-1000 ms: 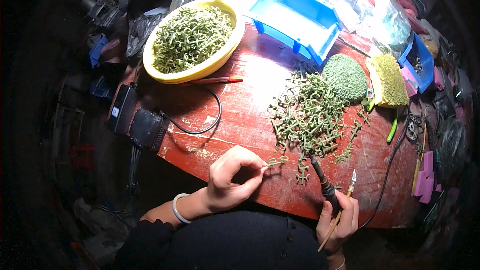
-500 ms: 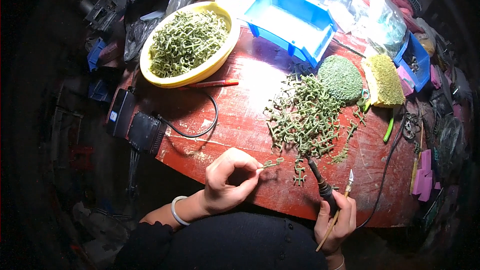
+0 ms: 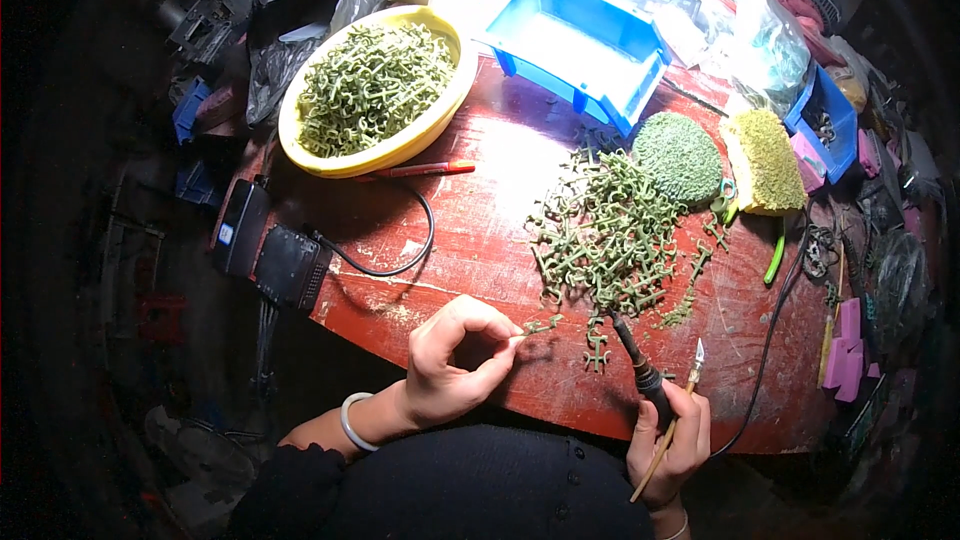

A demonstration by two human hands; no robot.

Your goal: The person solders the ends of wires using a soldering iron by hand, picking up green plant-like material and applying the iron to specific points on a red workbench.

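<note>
My left hand [image 3: 452,360] pinches a small green piece with curled ends [image 3: 542,326] between thumb and forefinger, just over the table's front edge. Two tools sit together in my right hand [image 3: 672,450]: a black corded pen-like heating tool [image 3: 650,380], resembling a soldering iron, and a thin wooden-handled knife [image 3: 697,370] with a pointed metal tip. The heating tool's tip lies close to the near end of a loose pile of green curled pieces [image 3: 605,230]. One green piece [image 3: 596,352] lies alone between my hands.
A yellow basin [image 3: 440,130] full of green pieces stands far left, beside a red pen [image 3: 430,169]. Behind the pile are a blue bin [image 3: 590,90], a green textured dome [image 3: 678,157] and a yellow sponge-like block [image 3: 762,162]. Black boxes [image 3: 290,265] with a cable sit left.
The small green piece in my left fingers has turned a little, so its loops show differently. Both hands are nearly where they were, still holding the same things.
</note>
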